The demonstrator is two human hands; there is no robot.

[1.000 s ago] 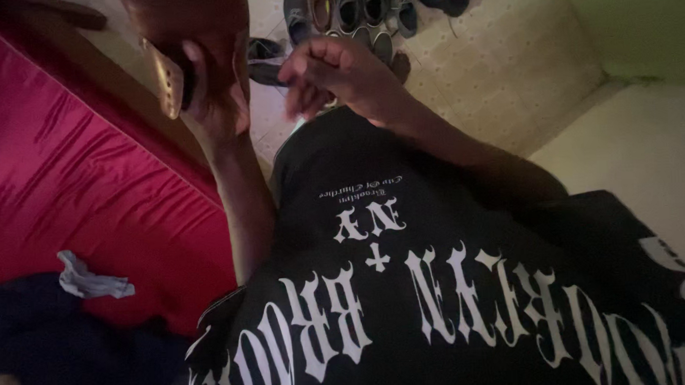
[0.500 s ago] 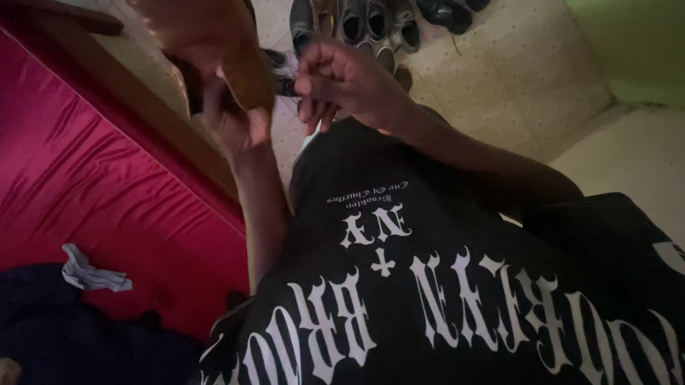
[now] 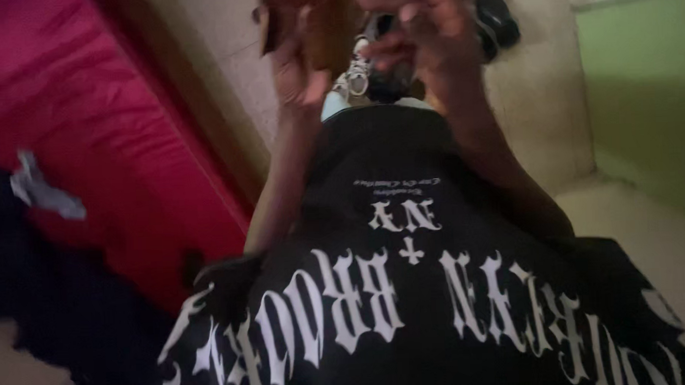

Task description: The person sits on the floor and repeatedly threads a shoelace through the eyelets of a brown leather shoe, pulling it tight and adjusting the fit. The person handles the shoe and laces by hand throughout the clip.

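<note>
head view: looking down own torso, frame blurred
left hand (image 3: 302, 69): raised at top of frame, fingers curled round a flat brown object (image 3: 306, 19), grasping it; only its lower part is in frame
brown object: top centre, above the floor, partly cut off by the frame edge; kind unclear from blur
right hand (image 3: 420, 38): raised just right of the left hand, fingers bent inward toward the brown object; cannot tell whether it grips anything or just touches
shirt (image 3: 406, 289): black with white lettering, fills lower half
bed (image 3: 66, 111): red cover, left side, with wooden edge along it
dark clothing (image 3: 50, 301): heaped on the bed, lower left
pale cloth scrap (image 3: 43, 191): lying on the red cover, beside the dark heap
shoes (image 3: 496, 20): dark pair on the beige floor, just behind the right hand
floor (image 3: 544, 94): beige
wall (image 3: 642, 83): green, right side
</note>
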